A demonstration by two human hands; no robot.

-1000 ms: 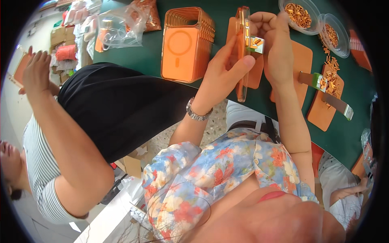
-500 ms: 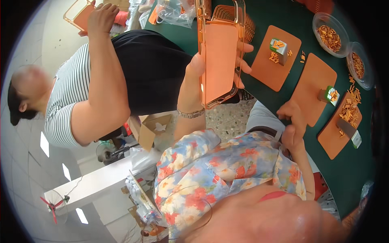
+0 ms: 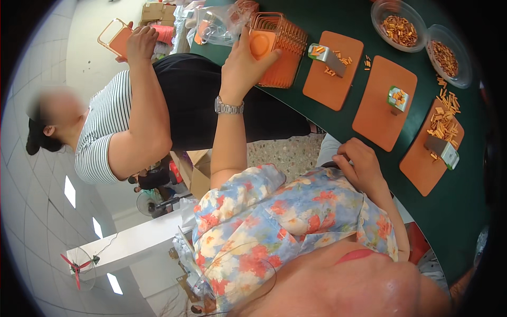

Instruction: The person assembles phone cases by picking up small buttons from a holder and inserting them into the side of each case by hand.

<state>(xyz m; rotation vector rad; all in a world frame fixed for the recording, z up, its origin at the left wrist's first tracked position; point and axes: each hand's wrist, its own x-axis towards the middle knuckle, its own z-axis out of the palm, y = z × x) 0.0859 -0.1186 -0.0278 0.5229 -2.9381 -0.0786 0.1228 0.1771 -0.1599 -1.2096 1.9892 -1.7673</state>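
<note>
My left hand point(image 3: 247, 67), with a metal watch on the wrist, is at the near end of a stack of orange-edged phone cases point(image 3: 290, 58) standing on the green table. Its thumb and fingers close around the end phone case point(image 3: 261, 46), which has an orange panel and a round ring; the fingertips are partly hidden. My right hand point(image 3: 362, 165) rests by the table's near edge, fingers loosely curled, nothing visible in it.
Three orange-brown boards point(image 3: 377, 124) lie on the green table point(image 3: 422, 211), each with a small block and orange metallic rods. Two clear bowls point(image 3: 417, 45) hold more rods. A plastic bag point(image 3: 216, 26) lies beyond the stack. A co-worker point(image 3: 153, 105) holds a phone case point(image 3: 121, 42) at left.
My left hand has carried the phone case from close in front of the camera to the end of the stack. My right hand has shifted left, and the view has moved slightly.
</note>
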